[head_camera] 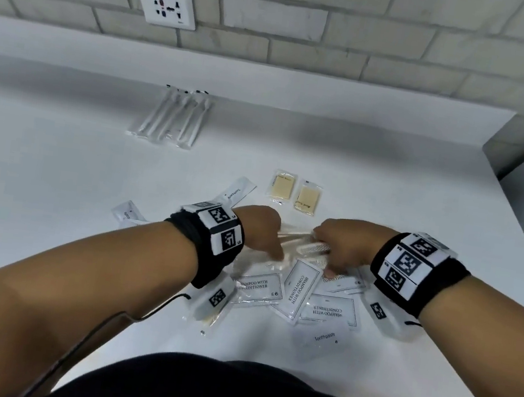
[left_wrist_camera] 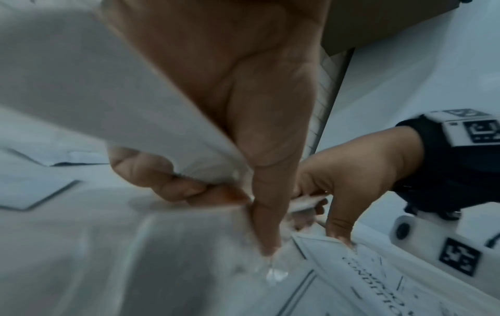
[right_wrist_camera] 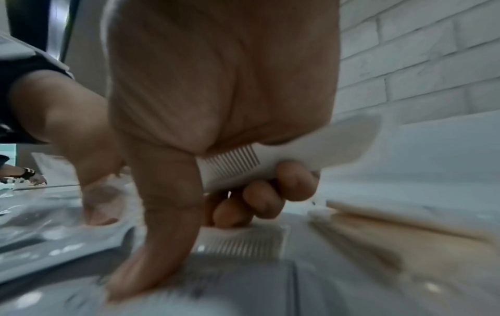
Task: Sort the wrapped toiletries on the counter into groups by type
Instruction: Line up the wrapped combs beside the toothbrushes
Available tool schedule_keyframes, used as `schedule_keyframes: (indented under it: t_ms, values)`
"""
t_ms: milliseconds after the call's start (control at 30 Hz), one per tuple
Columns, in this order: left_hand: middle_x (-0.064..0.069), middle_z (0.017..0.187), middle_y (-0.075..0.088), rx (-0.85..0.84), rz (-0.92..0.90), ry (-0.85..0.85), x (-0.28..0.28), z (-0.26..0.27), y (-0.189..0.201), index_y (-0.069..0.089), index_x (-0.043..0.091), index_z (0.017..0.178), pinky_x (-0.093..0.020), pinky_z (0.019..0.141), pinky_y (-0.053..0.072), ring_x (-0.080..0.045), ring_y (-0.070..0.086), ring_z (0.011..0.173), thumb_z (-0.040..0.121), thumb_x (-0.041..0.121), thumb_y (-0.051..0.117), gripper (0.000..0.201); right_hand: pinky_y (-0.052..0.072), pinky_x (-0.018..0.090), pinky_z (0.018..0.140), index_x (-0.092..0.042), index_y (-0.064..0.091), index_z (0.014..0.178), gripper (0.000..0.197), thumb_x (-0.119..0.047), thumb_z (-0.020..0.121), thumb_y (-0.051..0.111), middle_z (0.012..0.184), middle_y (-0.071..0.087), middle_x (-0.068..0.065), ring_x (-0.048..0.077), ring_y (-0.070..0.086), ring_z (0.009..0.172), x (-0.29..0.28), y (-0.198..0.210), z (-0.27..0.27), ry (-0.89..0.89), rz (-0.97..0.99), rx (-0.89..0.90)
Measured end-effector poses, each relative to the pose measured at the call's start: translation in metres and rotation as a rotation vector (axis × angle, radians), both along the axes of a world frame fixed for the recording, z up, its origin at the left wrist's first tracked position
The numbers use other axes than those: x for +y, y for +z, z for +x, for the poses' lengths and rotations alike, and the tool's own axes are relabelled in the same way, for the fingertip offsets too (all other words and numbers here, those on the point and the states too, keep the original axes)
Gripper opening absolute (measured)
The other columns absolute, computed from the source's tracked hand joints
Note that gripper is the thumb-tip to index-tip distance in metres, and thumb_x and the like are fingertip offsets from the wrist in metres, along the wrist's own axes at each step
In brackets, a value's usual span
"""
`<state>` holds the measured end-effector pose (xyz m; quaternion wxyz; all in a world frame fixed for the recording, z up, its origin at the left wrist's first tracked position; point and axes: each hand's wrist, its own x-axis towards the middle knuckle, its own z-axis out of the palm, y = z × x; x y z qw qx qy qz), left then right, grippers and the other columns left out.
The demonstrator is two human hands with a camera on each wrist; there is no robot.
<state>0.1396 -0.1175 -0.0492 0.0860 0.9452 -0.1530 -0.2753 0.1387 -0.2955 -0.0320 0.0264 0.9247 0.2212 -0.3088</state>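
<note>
I have a white wrapped comb curled inside my right hand, fingers closed round it. Just left of that grip, my left hand pinches a white packet. Shampoo sachets lie beneath both hands; soap bars beyond, toothbrushes farther off.

Bare forearms wear black wristbands with white square-coded marker blocks and thin black cables.
</note>
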Motion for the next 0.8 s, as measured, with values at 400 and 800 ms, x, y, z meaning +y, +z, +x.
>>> schedule_keyframes:
  t_ms: [400,800]
  values:
    - [-0.008,0.101,0.055,-0.250,-0.109,0.340,0.077,0.039,0.035,0.049,0.011,0.096,-0.028,0.071,0.033,-0.023,0.046,0.085,0.090,0.033,0.051,0.023,0.035,0.030,0.059,-0.019,0.048,0.075,0.028,-0.030,0.080,0.074,0.073,0.055,-0.004,0.016,0.050,0.070,-0.029,0.038,0.038,-0.106,0.252,-0.008]
    - [-0.005,0.083,0.058,0.046,-0.210,0.380,0.078,0.063,0.007,0.056,0.009,0.086,-0.026,0.056,0.039,-0.020,0.054,0.072,0.086,0.032,0.061,0.024,0.044,0.028,0.071,-0.019,0.061,0.102,0.020,-0.007,0.092,0.048,0.101,0.065,0.003,0.019,0.059,0.083,0.063,-0.002,0.115,-0.281,0.406,-0.036]
